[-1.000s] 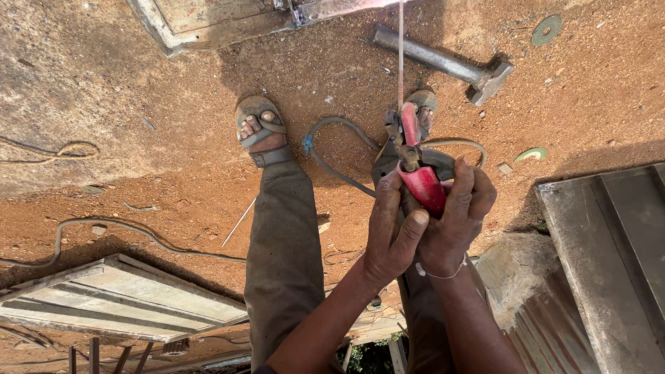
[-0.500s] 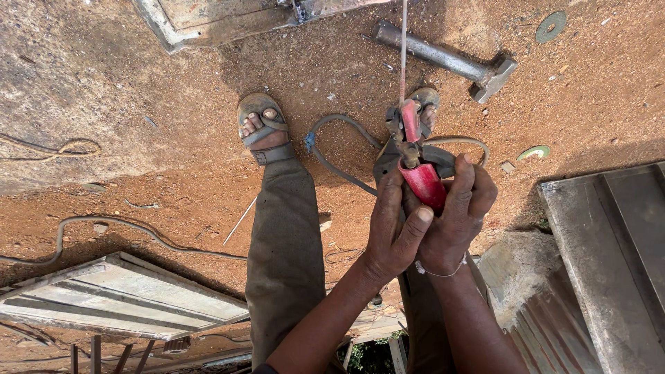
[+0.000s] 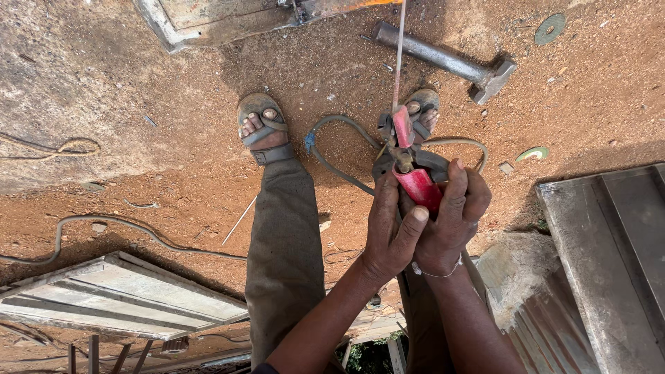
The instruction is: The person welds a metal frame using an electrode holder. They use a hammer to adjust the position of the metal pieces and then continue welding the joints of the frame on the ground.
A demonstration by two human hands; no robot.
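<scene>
1. Little has moved since earlier; both hands stay clasped.
2. Left hand [image 3: 389, 232] and right hand [image 3: 454, 225] wrap closed round the red holder [image 3: 418, 185], steadying it over the feet.
3. Rod [image 3: 399, 55] clamped, pointing away.
4. Hammer [image 3: 450, 62] lies beyond on dirt [image 3: 138, 104].

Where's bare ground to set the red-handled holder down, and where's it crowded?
Free: the dirt left of the left sandal, up to the looped cord; also the dirt between the hammer and the metal sheet. Crowded: around the right foot, where the cable, rod and both hands meet.
</scene>
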